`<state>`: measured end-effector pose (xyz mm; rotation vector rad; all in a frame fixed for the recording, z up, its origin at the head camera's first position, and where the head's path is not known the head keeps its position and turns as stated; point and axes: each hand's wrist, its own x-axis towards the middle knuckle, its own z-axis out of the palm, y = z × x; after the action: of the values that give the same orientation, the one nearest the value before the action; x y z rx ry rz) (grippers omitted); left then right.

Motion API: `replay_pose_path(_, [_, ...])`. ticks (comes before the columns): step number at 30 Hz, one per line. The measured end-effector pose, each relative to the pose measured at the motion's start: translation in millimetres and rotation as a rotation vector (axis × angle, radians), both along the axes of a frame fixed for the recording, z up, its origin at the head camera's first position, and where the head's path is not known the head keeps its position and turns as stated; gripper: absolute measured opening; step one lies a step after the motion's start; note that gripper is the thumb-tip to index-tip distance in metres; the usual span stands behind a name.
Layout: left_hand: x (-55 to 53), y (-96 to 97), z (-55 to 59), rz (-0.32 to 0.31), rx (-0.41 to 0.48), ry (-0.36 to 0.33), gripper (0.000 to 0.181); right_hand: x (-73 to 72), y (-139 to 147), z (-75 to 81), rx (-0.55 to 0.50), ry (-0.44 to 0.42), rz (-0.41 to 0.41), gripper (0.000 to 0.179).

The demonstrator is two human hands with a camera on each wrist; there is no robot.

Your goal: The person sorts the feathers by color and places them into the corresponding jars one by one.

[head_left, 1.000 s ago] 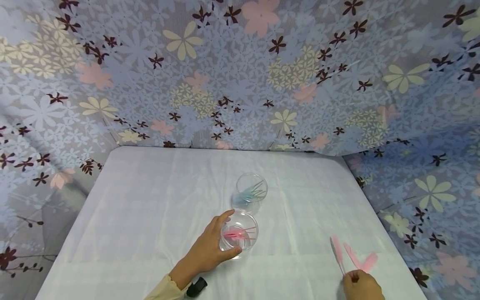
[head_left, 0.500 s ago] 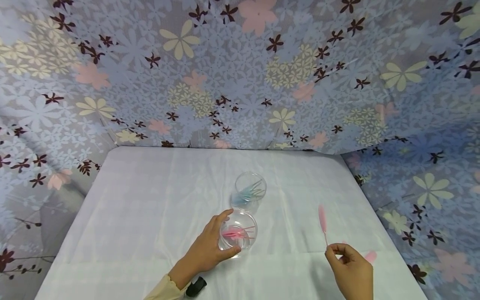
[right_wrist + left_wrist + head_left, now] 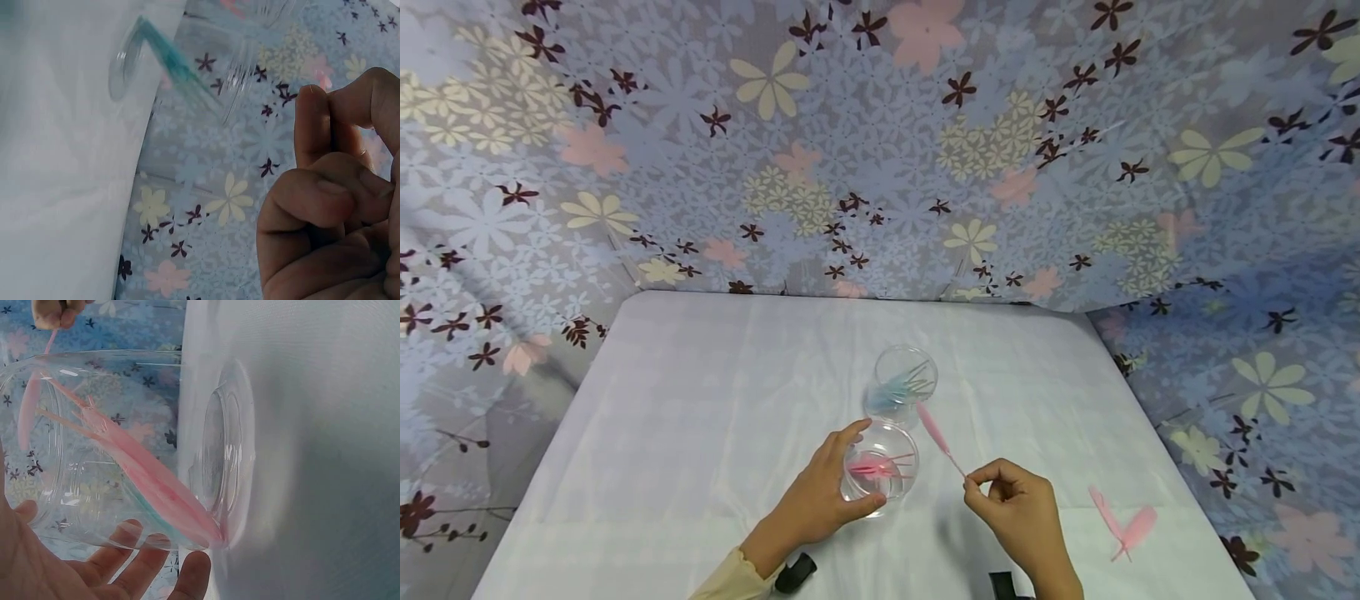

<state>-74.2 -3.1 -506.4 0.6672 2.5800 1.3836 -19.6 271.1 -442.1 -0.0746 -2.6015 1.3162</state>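
Note:
My left hand [image 3: 820, 493] curls round the side of a clear jar [image 3: 915, 467] standing on the table. Several pink feathers [image 3: 156, 478] lean inside that jar, quills up toward its mouth. To the right of it, my right hand [image 3: 1018, 510] pinches a pink feather [image 3: 934, 429] by its quill end, the vane pointing away to the upper left, near the jar's rim. Just behind stands a second clear jar [image 3: 936, 375] with blue feathers [image 3: 889, 394] in it. In the right wrist view the thumb and index finger meet at their tips.
Two more pink feathers [image 3: 1138, 527] lie crossed on the white-covered table [image 3: 722, 375] at the right. Black straps [image 3: 795, 573] show at the wrists. A flowered cloth [image 3: 880, 150] hangs behind the table and along its sides.
My right hand has lifted a pink feather from the right side of the table and carried it left toward the near jar. The left hand has stayed on that jar.

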Motion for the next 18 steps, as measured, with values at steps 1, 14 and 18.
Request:
replay_pose_path(1, [0.0, 0.1, -0.1, -0.001, -0.001, -0.002, 0.092, -0.8, -1.3, -0.5, -0.009, 0.009, 0.009, 0.030])
replay_pose_path(14, [-0.6, -1.2, 0.4, -0.014, 0.000, -0.008, 0.092, -6.8, -0.9, 6.3, 0.042, 0.171, 0.190, 0.032])
replay_pose_path(18, [-0.9, -0.5, 0.5, -0.013, 0.001, -0.007, 0.092, -10.6, -5.6, 7.0, 0.064, 0.168, 0.219, 0.034])
